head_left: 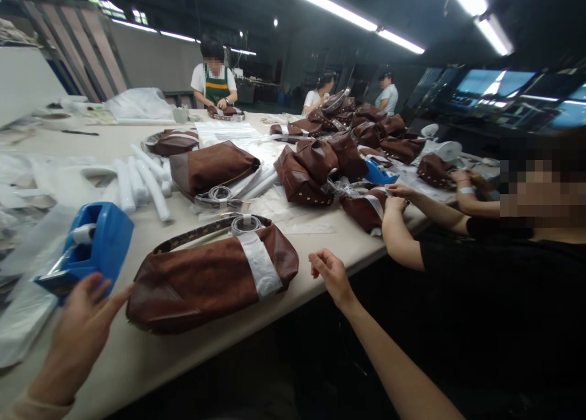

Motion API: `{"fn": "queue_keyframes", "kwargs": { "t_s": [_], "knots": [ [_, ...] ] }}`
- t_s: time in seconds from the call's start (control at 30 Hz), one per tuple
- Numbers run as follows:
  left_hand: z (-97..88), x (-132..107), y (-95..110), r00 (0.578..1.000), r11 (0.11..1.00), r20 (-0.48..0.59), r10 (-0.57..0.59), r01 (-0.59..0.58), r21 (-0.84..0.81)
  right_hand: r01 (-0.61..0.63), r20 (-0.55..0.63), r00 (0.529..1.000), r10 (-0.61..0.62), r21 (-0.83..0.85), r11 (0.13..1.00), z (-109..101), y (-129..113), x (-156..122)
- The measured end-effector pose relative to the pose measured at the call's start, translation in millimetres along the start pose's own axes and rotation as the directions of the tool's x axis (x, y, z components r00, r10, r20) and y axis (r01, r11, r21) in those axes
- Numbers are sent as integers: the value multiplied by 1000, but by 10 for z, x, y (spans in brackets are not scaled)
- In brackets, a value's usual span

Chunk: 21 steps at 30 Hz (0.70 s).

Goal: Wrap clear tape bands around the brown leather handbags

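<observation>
The left hand is spread by the tape dispenser, at the bag's eight o'clock; the right hand curls at three, grip unclear.

Left grip: a bare hand, its outline softened by blur, so fine detail could not be resolved. At the left wrist, a pale sleeve is worn; its plain edge is seen curved around the arm, cut off by the frame. Right grip: likewise bare. The right forearm is left exposed, smooth in outline and narrowed toward the wrist.
</observation>
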<state>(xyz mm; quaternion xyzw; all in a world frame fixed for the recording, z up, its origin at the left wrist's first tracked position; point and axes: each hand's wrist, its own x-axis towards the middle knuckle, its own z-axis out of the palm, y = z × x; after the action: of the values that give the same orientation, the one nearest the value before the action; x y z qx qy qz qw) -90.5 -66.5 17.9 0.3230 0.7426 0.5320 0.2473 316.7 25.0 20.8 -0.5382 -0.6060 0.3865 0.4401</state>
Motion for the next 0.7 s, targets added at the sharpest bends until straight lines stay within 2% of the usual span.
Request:
{"fn": "queue_keyframes", "kwargs": {
  "t_s": [0.03,0.07,0.1,0.13,0.17,0.2,0.23,0.27,0.3,0.37,0.43,0.5,0.57,0.7],
  "knots": [
    [-2,26,114,987,984,-37,155,-151,92,-142,78,988,136,91,986,25,72,-6],
    [32,41,253,954,940,-1,300,-295,170,-246,145,963,226,145,958,66,134,-6],
    [106,43,406,888,863,127,442,-459,212,-313,191,941,281,167,935,117,185,-2],
    [220,29,562,795,783,317,517,-589,199,-351,217,925,312,167,921,167,224,6],
    [369,1,708,685,724,511,520,-670,162,-369,225,917,330,161,916,211,252,16],
    [544,-38,834,555,642,672,490,-751,153,-378,221,914,340,155,913,242,272,26],
    [732,-82,934,420,540,791,445,-831,137,-391,218,909,354,153,908,259,286,35],
    [922,-125,1004,343,453,860,377,-879,152,-404,219,904,368,151,902,262,295,41],
    [1103,-159,1043,321,375,898,302,-906,197,-416,226,897,379,150,897,254,302,44],
    [1398,-189,1042,367,261,911,187,-913,314,-439,261,882,392,151,886,221,316,47],
    [1577,-169,973,405,230,907,115,-899,373,-455,318,864,391,157,876,197,338,50],
    [1650,-126,885,393,257,917,68,-895,365,-447,354,857,373,155,881,203,377,59],
    [1660,-91,813,386,284,921,50,-890,357,-401,345,875,341,119,908,233,429,70],
    [1673,-69,765,410,275,908,80,-885,376,-300,292,912,290,-11,954,283,512,81]
  ]
}}
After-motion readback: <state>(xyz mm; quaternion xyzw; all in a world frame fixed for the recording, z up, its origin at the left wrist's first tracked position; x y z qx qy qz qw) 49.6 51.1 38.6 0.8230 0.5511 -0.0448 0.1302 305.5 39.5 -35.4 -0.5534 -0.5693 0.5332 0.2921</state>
